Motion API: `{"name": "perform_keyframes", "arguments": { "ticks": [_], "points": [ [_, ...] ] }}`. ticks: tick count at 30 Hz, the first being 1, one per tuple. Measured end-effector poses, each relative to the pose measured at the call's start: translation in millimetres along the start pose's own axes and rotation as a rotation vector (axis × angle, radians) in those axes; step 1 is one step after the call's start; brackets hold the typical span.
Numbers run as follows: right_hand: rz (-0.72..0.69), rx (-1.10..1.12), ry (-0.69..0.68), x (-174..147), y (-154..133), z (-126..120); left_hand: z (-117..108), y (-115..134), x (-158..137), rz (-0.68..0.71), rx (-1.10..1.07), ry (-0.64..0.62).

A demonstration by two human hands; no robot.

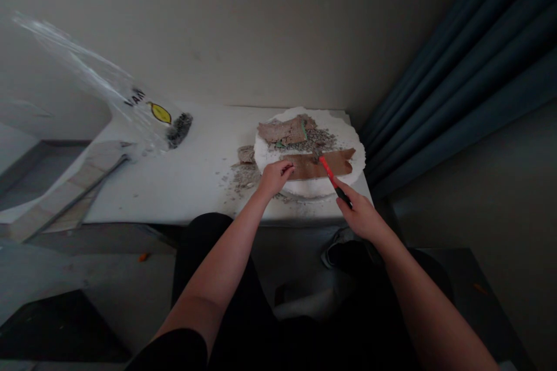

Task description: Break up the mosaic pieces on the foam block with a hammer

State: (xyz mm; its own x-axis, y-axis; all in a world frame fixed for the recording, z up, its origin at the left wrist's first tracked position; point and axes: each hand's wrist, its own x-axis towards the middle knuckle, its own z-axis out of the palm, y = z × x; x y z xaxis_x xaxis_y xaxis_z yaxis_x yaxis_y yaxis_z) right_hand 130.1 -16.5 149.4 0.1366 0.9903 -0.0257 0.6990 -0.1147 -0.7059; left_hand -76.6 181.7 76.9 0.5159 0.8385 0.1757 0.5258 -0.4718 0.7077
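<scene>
My left hand [275, 178] has its fingers pinched at the left end of a brown strip [307, 167]. The strip lies flat on a white, wavy-edged sheet [357, 165] at the table's right end. In my right hand [361, 213] is a tool with a red and black handle [329, 171]. Its far end meets the strip, and the head is too small and dark to make out. Behind the strip lies a crumbly, brownish piece with a green edge [287, 130], among loose grey crumbs [321, 139].
More crumbs [246, 177] and a small lump [246, 154] lie left of the sheet on the white table [209, 127]. A clear plastic bag [126, 95] with dark bits at its bottom is farther left, near a flat pale strip [65, 200]. Dark curtains [470, 64] hang at right.
</scene>
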Motion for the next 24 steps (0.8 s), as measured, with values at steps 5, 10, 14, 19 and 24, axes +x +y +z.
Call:
{"name": "perform_keyframes", "arguments": {
  "ticks": [5,10,14,19,24],
  "points": [
    [-0.006,-0.001,-0.001,0.1,1.6,0.9,2.2,-3.4,-0.1,0.017,-0.010,0.028],
    [0.000,0.001,0.008,-0.3,0.9,0.8,1.6,-2.2,-0.7,0.014,-0.006,0.029],
    [0.004,-0.001,0.005,-0.8,-1.7,-0.2,0.2,-0.2,-0.7,0.022,0.007,0.027],
    [0.006,0.002,-0.005,-0.8,-2.5,-0.3,-1.3,1.6,-1.1,0.013,0.007,0.019],
    [-0.007,0.000,-0.002,0.4,0.1,0.4,-1.4,2.2,-1.2,0.020,0.010,0.020]
  ]
}}
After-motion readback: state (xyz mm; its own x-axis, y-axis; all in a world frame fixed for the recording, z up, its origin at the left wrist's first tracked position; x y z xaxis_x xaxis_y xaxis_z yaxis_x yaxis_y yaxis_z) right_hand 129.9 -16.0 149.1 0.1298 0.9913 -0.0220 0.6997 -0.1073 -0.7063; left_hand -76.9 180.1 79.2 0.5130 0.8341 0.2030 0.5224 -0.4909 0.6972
